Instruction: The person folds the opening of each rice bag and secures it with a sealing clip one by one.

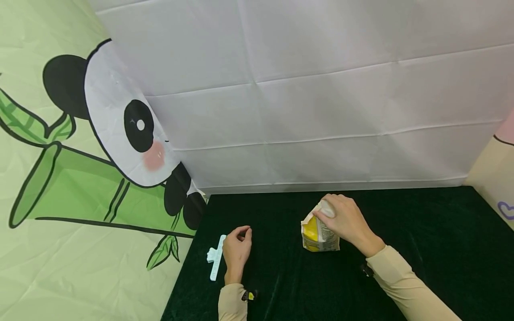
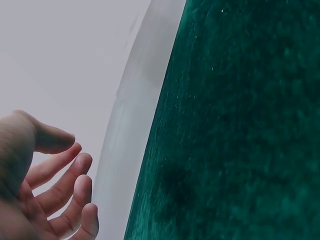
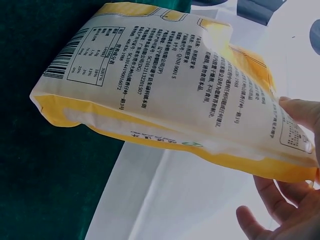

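Observation:
My right hand (image 1: 343, 218) grips the top of a yellow and white food packet (image 1: 317, 234). In the right wrist view the packet (image 3: 165, 85) shows printed text, a nutrition table and a barcode, with the thumb on one face and fingers behind its end. Over the left part of the table is my left hand (image 1: 238, 249), its fingers loosely curved and holding nothing. The left wrist view shows the same hand (image 2: 50, 185) with thumb and fingertips near each other. Just left of it lies a light blue bag clip (image 1: 217, 258), partly hidden by the hand.
A dark green cloth (image 1: 281, 276) covers the table. Behind its back edge hangs a creased white sheet (image 1: 321, 111). A green backdrop with a panda print (image 1: 116, 125) stands at the left, and a cream printed backdrop (image 1: 490, 178) at the right.

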{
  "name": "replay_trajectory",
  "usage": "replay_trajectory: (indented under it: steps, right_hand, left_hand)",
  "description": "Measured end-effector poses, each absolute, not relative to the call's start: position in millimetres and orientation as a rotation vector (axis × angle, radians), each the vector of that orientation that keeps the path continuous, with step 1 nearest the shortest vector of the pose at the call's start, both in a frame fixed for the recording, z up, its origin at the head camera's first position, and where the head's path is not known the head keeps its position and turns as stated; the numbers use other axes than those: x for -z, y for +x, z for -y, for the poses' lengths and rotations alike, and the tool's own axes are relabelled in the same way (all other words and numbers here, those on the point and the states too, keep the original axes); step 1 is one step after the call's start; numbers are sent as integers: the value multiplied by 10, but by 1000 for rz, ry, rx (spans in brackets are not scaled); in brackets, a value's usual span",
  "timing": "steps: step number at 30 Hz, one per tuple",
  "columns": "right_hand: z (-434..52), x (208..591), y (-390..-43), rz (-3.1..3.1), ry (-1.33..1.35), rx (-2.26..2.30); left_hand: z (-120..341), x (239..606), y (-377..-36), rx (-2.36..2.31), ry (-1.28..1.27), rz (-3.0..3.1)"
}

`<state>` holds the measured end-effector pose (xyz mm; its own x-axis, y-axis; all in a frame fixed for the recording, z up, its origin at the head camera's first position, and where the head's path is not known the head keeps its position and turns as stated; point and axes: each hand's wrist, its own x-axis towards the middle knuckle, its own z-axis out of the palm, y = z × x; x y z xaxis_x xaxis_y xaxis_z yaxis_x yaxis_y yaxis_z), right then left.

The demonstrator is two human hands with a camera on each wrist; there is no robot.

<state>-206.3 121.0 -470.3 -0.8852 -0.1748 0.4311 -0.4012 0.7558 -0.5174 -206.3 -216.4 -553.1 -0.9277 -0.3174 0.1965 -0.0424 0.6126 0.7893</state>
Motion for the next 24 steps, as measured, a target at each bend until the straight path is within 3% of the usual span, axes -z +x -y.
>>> replay_trajectory:
  steps: [24]
  right_hand:
    - [-1199, 4704, -2078, 2613, 442, -867]
  left_hand:
    - [2408, 5482, -2064, 1137, 398, 2534]
